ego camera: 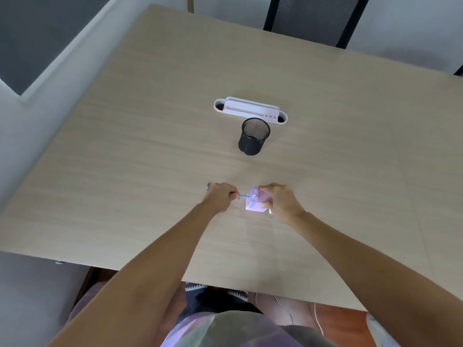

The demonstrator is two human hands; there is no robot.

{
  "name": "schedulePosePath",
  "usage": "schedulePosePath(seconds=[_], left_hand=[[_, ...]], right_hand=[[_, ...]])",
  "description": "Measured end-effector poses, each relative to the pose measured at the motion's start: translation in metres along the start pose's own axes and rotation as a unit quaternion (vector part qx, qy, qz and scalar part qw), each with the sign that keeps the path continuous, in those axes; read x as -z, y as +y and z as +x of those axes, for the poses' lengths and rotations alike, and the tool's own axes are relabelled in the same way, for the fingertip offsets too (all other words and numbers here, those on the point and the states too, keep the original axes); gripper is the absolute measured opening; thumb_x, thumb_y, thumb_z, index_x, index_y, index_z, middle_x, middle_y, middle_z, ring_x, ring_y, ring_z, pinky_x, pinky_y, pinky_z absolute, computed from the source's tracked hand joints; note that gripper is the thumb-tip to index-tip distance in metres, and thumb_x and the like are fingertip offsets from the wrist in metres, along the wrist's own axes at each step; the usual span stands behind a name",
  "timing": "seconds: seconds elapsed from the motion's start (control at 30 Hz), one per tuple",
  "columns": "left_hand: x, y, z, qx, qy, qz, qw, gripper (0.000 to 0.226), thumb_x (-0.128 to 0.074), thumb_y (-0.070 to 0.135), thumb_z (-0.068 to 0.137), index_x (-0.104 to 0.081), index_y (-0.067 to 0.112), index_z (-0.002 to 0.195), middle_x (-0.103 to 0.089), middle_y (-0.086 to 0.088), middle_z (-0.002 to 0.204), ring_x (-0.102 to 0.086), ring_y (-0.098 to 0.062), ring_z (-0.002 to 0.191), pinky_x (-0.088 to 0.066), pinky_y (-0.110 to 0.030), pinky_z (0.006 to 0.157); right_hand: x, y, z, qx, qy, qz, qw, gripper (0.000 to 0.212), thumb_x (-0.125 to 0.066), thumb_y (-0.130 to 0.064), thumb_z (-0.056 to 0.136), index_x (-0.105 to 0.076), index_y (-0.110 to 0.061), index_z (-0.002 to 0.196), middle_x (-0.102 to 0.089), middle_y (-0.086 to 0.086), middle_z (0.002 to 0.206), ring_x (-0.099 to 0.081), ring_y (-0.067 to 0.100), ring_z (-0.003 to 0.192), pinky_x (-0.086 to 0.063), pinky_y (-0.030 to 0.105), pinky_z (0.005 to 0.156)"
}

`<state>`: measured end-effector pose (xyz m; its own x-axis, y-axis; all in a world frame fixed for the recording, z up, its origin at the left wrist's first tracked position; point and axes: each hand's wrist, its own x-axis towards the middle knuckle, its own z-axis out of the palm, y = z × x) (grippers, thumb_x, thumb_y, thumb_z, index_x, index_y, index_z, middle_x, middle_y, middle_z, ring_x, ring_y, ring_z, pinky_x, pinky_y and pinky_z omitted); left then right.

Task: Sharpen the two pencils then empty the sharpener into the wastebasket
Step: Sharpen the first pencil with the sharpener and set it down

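Observation:
A small lilac pencil sharpener stands on the wooden table, near its front middle. My right hand is closed over its top and right side. A blue pencil lies level with its tip in the sharpener's left face. My left hand grips the pencil; a short length shows between hand and sharpener, and a reddish end pokes out at the hand's far left. A black mesh wastebasket stands upright behind the sharpener, apart from both hands. I see no second pencil.
A white and pink oblong holder lies just behind the wastebasket. A dark chair stands at the table's far edge. The table's front edge runs close under my forearms.

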<state>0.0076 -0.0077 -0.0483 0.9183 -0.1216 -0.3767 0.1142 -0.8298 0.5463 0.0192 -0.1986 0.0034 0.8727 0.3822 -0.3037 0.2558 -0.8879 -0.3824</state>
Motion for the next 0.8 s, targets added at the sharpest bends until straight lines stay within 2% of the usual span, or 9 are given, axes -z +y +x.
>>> schedulePosePath(seconds=[0.17, 0.4, 0.5, 0.53, 0.57, 0.63, 0.67, 0.73, 0.8], left_hand=[[-0.009, 0.006, 0.011, 0.023, -0.003, 0.019, 1.000, 0.025, -0.044, 0.024, 0.097, -0.068, 0.025, 0.091, -0.061, 0.003, 0.080, -0.050, -0.018, 0.071, -0.037, -0.032, 0.077], [-0.013, 0.001, 0.009, 0.005, 0.014, 0.014, 1.000, 0.025, -0.044, 0.026, 0.097, -0.068, 0.023, 0.089, -0.068, 0.000, 0.087, -0.050, -0.019, 0.070, -0.040, -0.035, 0.088], [-0.011, 0.005, 0.003, 0.010, 0.017, 0.045, 0.999, 0.022, -0.044, 0.024, 0.097, -0.066, 0.024, 0.100, -0.067, -0.001, 0.097, -0.059, -0.024, 0.088, -0.032, -0.039, 0.099], [-0.010, 0.007, 0.001, 0.008, 0.020, 0.077, 0.997, 0.022, -0.048, 0.026, 0.095, -0.063, 0.025, 0.111, -0.063, -0.001, 0.109, -0.058, -0.024, 0.102, -0.029, -0.041, 0.104], [-0.011, 0.010, -0.002, -0.001, 0.026, 0.114, 0.993, 0.034, -0.054, 0.029, 0.092, -0.054, 0.025, 0.125, -0.056, -0.001, 0.124, -0.052, -0.023, 0.116, -0.025, -0.045, 0.110], [-0.012, 0.020, -0.007, -0.039, 0.026, 0.143, 0.989, 0.072, -0.066, 0.032, 0.082, -0.030, 0.022, 0.143, -0.034, 0.000, 0.144, -0.032, -0.021, 0.135, -0.011, -0.052, 0.117], [-0.011, 0.027, -0.008, -0.062, 0.028, 0.139, 0.988, 0.085, -0.070, 0.031, 0.077, -0.022, 0.020, 0.147, -0.027, 0.000, 0.148, -0.024, -0.020, 0.140, -0.005, -0.055, 0.117], [-0.012, 0.044, -0.006, -0.103, 0.031, 0.151, 0.983, 0.097, -0.075, 0.024, 0.072, -0.015, 0.017, 0.149, -0.020, -0.002, 0.152, -0.016, -0.020, 0.143, -0.002, -0.055, 0.117], [-0.016, 0.060, -0.002, -0.132, 0.036, 0.200, 0.970, 0.098, -0.076, 0.020, 0.071, -0.015, 0.014, 0.148, -0.021, -0.003, 0.152, -0.017, -0.020, 0.143, -0.007, -0.055, 0.118]], right_hand=[[-0.002, 0.002, 0.001, 0.002, 0.007, 0.001, 1.000, 0.028, -0.062, 0.002, 0.072, -0.067, -0.006, 0.098, -0.065, 0.018, 0.089, -0.050, 0.025, 0.069, -0.037, 0.024, 0.061], [0.002, -0.002, -0.001, 0.003, 0.006, 0.023, 1.000, 0.025, -0.063, -0.001, 0.072, -0.067, -0.006, 0.096, -0.065, 0.018, 0.089, -0.055, 0.030, 0.075, -0.045, 0.031, 0.068], [0.003, -0.004, -0.004, 0.003, 0.003, 0.034, 0.999, 0.023, -0.060, 0.002, 0.071, -0.065, -0.004, 0.093, -0.061, 0.014, 0.082, -0.051, 0.024, 0.072, -0.047, 0.033, 0.068], [0.003, -0.003, -0.005, 0.003, 0.000, 0.044, 0.999, 0.021, -0.059, 0.003, 0.071, -0.064, -0.003, 0.091, -0.058, 0.011, 0.079, -0.050, 0.024, 0.071, -0.048, 0.034, 0.067], [0.004, -0.003, -0.006, 0.001, -0.003, 0.055, 0.998, 0.019, -0.058, 0.004, 0.072, -0.063, -0.003, 0.089, -0.056, 0.009, 0.078, -0.051, 0.026, 0.070, -0.050, 0.035, 0.066], [0.004, 0.001, -0.008, -0.007, -0.005, 0.084, 0.996, 0.027, -0.060, 0.004, 0.074, -0.062, -0.006, 0.100, -0.061, 0.014, 0.089, -0.057, 0.031, 0.081, -0.049, 0.030, 0.071], [0.002, 0.004, -0.010, -0.010, 0.006, 0.100, 0.995, 0.040, -0.062, 0.003, 0.076, -0.059, -0.006, 0.115, -0.063, 0.017, 0.106, -0.060, 0.031, 0.095, -0.048, 0.027, 0.081], [-0.003, 0.014, -0.015, -0.037, 0.050, 0.124, 0.990, 0.064, -0.064, 0.002, 0.076, -0.042, -0.005, 0.136, -0.050, 0.014, 0.138, -0.050, 0.027, 0.124, -0.039, 0.028, 0.101], [-0.007, 0.025, -0.023, -0.104, 0.087, 0.146, 0.980, 0.066, -0.061, 0.005, 0.076, -0.040, -0.006, 0.138, -0.047, 0.014, 0.141, -0.046, 0.029, 0.128, -0.036, 0.030, 0.103]])
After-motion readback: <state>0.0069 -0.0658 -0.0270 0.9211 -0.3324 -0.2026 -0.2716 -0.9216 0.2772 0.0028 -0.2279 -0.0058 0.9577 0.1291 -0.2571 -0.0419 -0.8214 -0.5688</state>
